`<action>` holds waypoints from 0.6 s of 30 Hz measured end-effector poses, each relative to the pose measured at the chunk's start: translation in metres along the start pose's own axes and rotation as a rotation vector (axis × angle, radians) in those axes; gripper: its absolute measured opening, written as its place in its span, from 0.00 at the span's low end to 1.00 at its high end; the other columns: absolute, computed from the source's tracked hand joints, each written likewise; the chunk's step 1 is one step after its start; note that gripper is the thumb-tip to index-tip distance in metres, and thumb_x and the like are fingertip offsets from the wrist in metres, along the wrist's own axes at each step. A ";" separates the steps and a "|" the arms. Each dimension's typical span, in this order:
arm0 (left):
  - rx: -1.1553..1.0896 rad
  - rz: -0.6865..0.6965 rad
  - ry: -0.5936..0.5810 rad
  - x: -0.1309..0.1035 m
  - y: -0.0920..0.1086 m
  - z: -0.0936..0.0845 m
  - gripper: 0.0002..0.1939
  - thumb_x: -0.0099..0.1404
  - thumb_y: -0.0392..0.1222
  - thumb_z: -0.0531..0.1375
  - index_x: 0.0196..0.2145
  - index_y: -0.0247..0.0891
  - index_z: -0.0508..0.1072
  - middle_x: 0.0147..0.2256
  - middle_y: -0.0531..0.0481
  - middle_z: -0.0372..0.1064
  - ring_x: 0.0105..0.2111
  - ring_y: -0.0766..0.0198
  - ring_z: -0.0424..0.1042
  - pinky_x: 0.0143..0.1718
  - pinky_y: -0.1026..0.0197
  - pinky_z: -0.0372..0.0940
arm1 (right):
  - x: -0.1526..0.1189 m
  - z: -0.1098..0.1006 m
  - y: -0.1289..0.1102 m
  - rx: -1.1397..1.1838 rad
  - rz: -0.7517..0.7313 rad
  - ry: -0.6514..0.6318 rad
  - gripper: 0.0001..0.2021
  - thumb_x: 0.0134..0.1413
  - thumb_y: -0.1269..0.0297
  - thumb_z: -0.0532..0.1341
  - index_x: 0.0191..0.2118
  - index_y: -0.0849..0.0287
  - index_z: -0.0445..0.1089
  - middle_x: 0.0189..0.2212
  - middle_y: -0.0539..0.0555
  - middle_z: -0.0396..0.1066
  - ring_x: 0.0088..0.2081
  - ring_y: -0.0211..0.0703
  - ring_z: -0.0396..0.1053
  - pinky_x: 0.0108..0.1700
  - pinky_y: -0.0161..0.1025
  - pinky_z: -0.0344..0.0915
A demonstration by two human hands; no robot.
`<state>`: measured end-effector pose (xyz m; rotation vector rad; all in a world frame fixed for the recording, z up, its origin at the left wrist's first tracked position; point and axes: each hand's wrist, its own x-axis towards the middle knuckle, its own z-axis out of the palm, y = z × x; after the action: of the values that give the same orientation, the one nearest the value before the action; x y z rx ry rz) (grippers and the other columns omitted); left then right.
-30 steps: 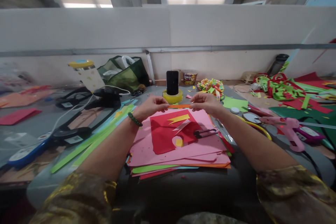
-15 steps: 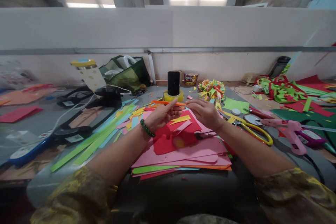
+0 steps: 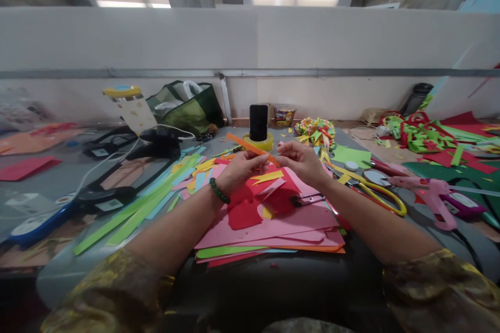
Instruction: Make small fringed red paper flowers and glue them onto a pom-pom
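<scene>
An orange paper strip [image 3: 239, 141] slants down to the right between both hands, above a stack of coloured sheets. My left hand [image 3: 250, 165], with a green bead bracelet at the wrist, pinches the strip near its middle. My right hand [image 3: 300, 162] has its thumb and index finger closed on the strip's lower right end. Below them, red paper [image 3: 242, 210] with yellow and pink scraps lies on pink sheets [image 3: 230, 231]. Part of a dark-tipped tool [image 3: 308, 200] rests on the stack.
Yellow-handled scissors [image 3: 380, 195] and a pink glue gun [image 3: 434, 197] lie to the right. A phone [image 3: 258, 123] stands behind the hands by a yellow tape roll [image 3: 260, 143]. Green strips [image 3: 144, 203], a cup [image 3: 135, 112] and a blue power strip [image 3: 42, 221] are on the left.
The orange strip has turned from nearly level to a steeper slant. My right hand's fingers have drawn together on its end, and my left hand has shifted slightly.
</scene>
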<state>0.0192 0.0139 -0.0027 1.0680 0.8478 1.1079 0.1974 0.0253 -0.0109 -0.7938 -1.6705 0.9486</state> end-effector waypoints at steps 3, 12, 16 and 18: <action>0.053 0.009 0.013 0.001 -0.001 0.000 0.14 0.43 0.41 0.73 0.24 0.33 0.76 0.21 0.54 0.70 0.21 0.72 0.66 0.26 0.68 0.63 | 0.000 0.001 -0.003 0.011 0.078 -0.028 0.20 0.38 0.50 0.71 0.31 0.57 0.67 0.20 0.46 0.72 0.24 0.38 0.72 0.32 0.39 0.70; 0.196 -0.014 0.003 -0.004 0.000 0.004 0.09 0.51 0.40 0.69 0.24 0.33 0.75 0.23 0.52 0.70 0.22 0.71 0.67 0.25 0.68 0.61 | 0.000 0.002 -0.009 0.095 0.292 -0.067 0.23 0.25 0.56 0.76 0.29 0.59 0.68 0.17 0.45 0.71 0.22 0.39 0.72 0.30 0.38 0.69; 0.203 -0.033 0.005 -0.004 0.001 0.004 0.08 0.51 0.40 0.70 0.24 0.33 0.76 0.23 0.51 0.71 0.23 0.70 0.68 0.26 0.67 0.62 | -0.001 0.002 -0.012 0.081 0.328 -0.070 0.22 0.27 0.57 0.76 0.29 0.60 0.69 0.18 0.47 0.73 0.23 0.38 0.72 0.30 0.37 0.69; 0.194 -0.031 0.006 -0.004 0.001 0.003 0.08 0.50 0.40 0.70 0.24 0.33 0.76 0.24 0.50 0.72 0.23 0.69 0.68 0.27 0.66 0.62 | -0.001 0.003 -0.013 0.076 0.334 -0.074 0.21 0.27 0.56 0.75 0.28 0.61 0.70 0.19 0.48 0.73 0.23 0.38 0.72 0.30 0.37 0.69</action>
<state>0.0212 0.0093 -0.0011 1.2079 0.9884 1.0184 0.1941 0.0175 -0.0003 -1.0161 -1.5814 1.2777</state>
